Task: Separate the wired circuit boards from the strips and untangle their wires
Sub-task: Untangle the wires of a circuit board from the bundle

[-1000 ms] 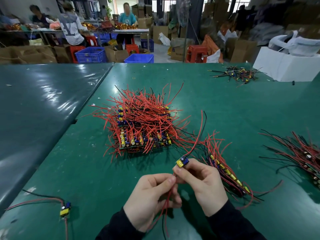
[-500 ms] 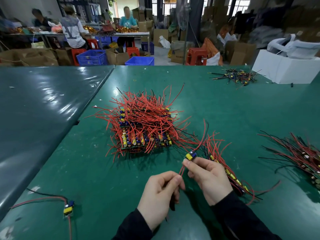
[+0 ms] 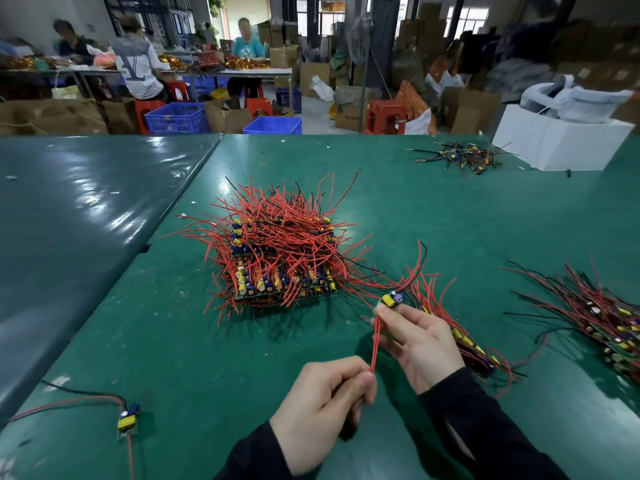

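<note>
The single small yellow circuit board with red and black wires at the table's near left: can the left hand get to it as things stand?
Probably not at once: the way over the green table to that single small yellow circuit board is free, but the left hand pinches red wires.

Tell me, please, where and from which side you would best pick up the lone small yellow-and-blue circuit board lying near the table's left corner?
Probably pinch the small yellow-and-blue circuit board by its body, coming from above: it lies flat and alone, while its red and black wires trail leftward.
</note>
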`<act>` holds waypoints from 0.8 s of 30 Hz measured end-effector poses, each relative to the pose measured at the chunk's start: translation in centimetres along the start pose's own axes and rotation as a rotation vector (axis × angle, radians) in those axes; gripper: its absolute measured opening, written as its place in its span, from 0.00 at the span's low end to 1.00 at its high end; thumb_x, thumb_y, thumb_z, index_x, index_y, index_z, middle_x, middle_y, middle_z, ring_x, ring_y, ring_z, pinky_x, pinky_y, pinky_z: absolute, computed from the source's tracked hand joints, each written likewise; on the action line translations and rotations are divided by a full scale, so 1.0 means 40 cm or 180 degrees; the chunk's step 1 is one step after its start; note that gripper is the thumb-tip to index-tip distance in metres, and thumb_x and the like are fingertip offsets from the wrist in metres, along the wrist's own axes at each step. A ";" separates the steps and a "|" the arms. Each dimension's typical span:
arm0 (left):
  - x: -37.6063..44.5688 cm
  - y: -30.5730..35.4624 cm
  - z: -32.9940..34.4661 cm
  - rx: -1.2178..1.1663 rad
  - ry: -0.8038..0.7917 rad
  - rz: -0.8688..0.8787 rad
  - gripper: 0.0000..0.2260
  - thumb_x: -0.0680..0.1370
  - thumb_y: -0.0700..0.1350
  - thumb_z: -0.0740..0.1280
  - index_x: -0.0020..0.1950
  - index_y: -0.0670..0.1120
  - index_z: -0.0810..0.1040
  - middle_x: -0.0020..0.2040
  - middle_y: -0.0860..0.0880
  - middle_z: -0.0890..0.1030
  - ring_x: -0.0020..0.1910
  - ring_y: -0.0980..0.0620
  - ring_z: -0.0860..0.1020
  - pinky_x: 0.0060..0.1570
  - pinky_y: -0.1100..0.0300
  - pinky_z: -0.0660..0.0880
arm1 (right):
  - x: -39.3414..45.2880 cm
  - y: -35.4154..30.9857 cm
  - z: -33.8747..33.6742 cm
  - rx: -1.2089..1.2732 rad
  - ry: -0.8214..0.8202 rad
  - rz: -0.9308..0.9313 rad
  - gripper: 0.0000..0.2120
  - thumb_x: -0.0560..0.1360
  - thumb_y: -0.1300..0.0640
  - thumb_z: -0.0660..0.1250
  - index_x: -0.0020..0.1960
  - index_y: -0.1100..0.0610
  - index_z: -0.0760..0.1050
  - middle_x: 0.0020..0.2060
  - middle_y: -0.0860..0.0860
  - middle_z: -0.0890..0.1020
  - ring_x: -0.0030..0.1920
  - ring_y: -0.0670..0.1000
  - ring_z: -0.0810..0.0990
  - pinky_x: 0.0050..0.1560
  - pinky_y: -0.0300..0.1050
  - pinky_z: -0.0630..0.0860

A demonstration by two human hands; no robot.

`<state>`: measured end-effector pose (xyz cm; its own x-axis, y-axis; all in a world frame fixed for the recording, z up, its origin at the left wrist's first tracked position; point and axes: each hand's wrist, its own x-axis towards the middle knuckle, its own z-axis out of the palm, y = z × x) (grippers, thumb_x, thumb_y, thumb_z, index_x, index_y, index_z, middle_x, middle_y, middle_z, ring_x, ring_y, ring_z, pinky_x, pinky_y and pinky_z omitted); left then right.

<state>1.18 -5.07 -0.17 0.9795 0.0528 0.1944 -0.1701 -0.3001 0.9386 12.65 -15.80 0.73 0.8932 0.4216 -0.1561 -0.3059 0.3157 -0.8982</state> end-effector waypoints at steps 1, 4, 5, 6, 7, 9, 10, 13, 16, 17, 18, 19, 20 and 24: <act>-0.001 0.002 -0.002 0.0023 -0.0028 0.0051 0.13 0.78 0.48 0.59 0.34 0.56 0.73 0.27 0.54 0.73 0.27 0.54 0.71 0.33 0.62 0.69 | 0.000 0.000 0.001 0.0022 0.0000 0.0038 0.17 0.73 0.67 0.67 0.27 0.58 0.81 0.27 0.50 0.79 0.30 0.44 0.80 0.29 0.35 0.75; -0.006 0.007 0.000 -0.0114 -0.0227 0.0083 0.12 0.78 0.52 0.59 0.35 0.55 0.73 0.29 0.53 0.75 0.28 0.56 0.73 0.34 0.64 0.69 | 0.002 -0.008 0.002 0.0189 0.0070 0.0053 0.15 0.73 0.67 0.67 0.28 0.59 0.79 0.26 0.51 0.77 0.28 0.45 0.79 0.27 0.34 0.75; -0.006 0.010 0.001 -0.0185 -0.0296 0.0084 0.11 0.78 0.51 0.60 0.35 0.55 0.74 0.30 0.53 0.75 0.29 0.56 0.73 0.35 0.65 0.69 | 0.003 -0.012 0.001 0.0203 0.0097 0.0036 0.13 0.73 0.66 0.67 0.30 0.59 0.79 0.25 0.51 0.77 0.27 0.45 0.79 0.27 0.34 0.75; -0.006 0.012 0.002 -0.0233 -0.0352 0.0104 0.11 0.78 0.50 0.60 0.36 0.54 0.74 0.31 0.54 0.76 0.30 0.57 0.74 0.36 0.66 0.70 | 0.003 -0.016 0.001 0.0204 0.0111 0.0036 0.12 0.73 0.67 0.67 0.31 0.59 0.78 0.25 0.51 0.77 0.27 0.46 0.79 0.26 0.34 0.75; -0.006 0.014 0.002 -0.0263 -0.0397 0.0140 0.11 0.78 0.48 0.61 0.36 0.52 0.75 0.32 0.54 0.76 0.31 0.57 0.74 0.37 0.66 0.70 | 0.003 -0.019 0.001 0.0209 0.0116 0.0059 0.11 0.73 0.67 0.67 0.32 0.60 0.78 0.25 0.51 0.77 0.27 0.46 0.79 0.26 0.34 0.75; -0.004 0.018 0.002 -0.0260 -0.0465 0.0245 0.10 0.78 0.45 0.62 0.37 0.47 0.76 0.34 0.53 0.76 0.34 0.57 0.75 0.39 0.65 0.70 | 0.003 -0.021 0.001 0.0216 0.0139 0.0153 0.10 0.73 0.67 0.67 0.34 0.61 0.77 0.25 0.51 0.78 0.26 0.45 0.79 0.25 0.34 0.74; -0.002 0.019 0.002 -0.0169 -0.0467 0.0333 0.11 0.79 0.44 0.63 0.37 0.44 0.76 0.34 0.51 0.76 0.34 0.58 0.75 0.40 0.65 0.70 | 0.003 -0.021 0.002 0.0204 0.0154 0.0196 0.09 0.73 0.67 0.67 0.34 0.61 0.76 0.25 0.51 0.77 0.26 0.45 0.79 0.25 0.34 0.74; 0.000 0.021 0.000 0.0260 -0.0320 0.0707 0.11 0.78 0.39 0.64 0.36 0.41 0.76 0.34 0.48 0.77 0.34 0.60 0.74 0.40 0.67 0.69 | 0.002 -0.018 0.002 0.0088 0.0159 0.0323 0.09 0.73 0.67 0.67 0.35 0.62 0.76 0.25 0.51 0.78 0.25 0.45 0.79 0.24 0.34 0.74; 0.000 0.025 -0.004 0.0464 -0.0224 0.0898 0.10 0.78 0.39 0.65 0.37 0.40 0.78 0.35 0.50 0.78 0.37 0.62 0.74 0.42 0.69 0.68 | -0.004 -0.008 0.006 -0.0070 0.0117 0.0407 0.07 0.73 0.67 0.68 0.36 0.63 0.76 0.29 0.54 0.78 0.24 0.46 0.79 0.24 0.34 0.74; 0.000 0.023 -0.004 0.0476 -0.0211 0.0911 0.10 0.78 0.40 0.65 0.37 0.40 0.79 0.36 0.52 0.79 0.38 0.62 0.74 0.43 0.68 0.69 | -0.004 -0.005 0.007 -0.0112 0.0132 0.0377 0.07 0.73 0.67 0.68 0.36 0.63 0.76 0.30 0.55 0.77 0.24 0.46 0.78 0.24 0.35 0.74; 0.000 0.022 -0.003 0.0479 -0.0222 0.0890 0.10 0.78 0.40 0.65 0.38 0.41 0.80 0.37 0.53 0.79 0.38 0.62 0.75 0.43 0.68 0.69 | -0.003 -0.005 0.007 -0.0125 0.0175 0.0331 0.08 0.73 0.66 0.68 0.36 0.63 0.75 0.31 0.56 0.76 0.24 0.46 0.78 0.24 0.35 0.74; 0.001 0.020 -0.001 0.0482 -0.0264 0.0840 0.10 0.78 0.40 0.65 0.38 0.41 0.80 0.37 0.53 0.79 0.38 0.61 0.76 0.43 0.67 0.70 | 0.000 -0.008 0.006 -0.0091 0.0234 0.0306 0.08 0.74 0.66 0.67 0.35 0.62 0.75 0.30 0.55 0.77 0.24 0.46 0.78 0.24 0.35 0.74; 0.002 0.018 0.002 0.0508 -0.0309 0.0789 0.10 0.79 0.40 0.65 0.38 0.41 0.80 0.37 0.52 0.79 0.37 0.59 0.77 0.42 0.66 0.71 | 0.001 -0.010 0.006 -0.0029 0.0278 0.0315 0.08 0.74 0.66 0.67 0.36 0.62 0.75 0.30 0.55 0.79 0.24 0.46 0.79 0.24 0.35 0.74; 0.001 0.010 0.011 0.0544 -0.0346 0.0725 0.10 0.78 0.40 0.65 0.37 0.42 0.77 0.34 0.49 0.78 0.33 0.56 0.75 0.39 0.66 0.71 | -0.002 -0.015 0.009 0.0045 0.0197 0.0508 0.06 0.74 0.64 0.67 0.39 0.66 0.76 0.29 0.57 0.83 0.25 0.47 0.80 0.23 0.34 0.75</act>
<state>1.19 -5.60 0.11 0.9256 -0.1338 0.3540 -0.3750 -0.4489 0.8111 12.63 -15.73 1.41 0.8514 0.4143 -0.3217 -0.4497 0.2611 -0.8541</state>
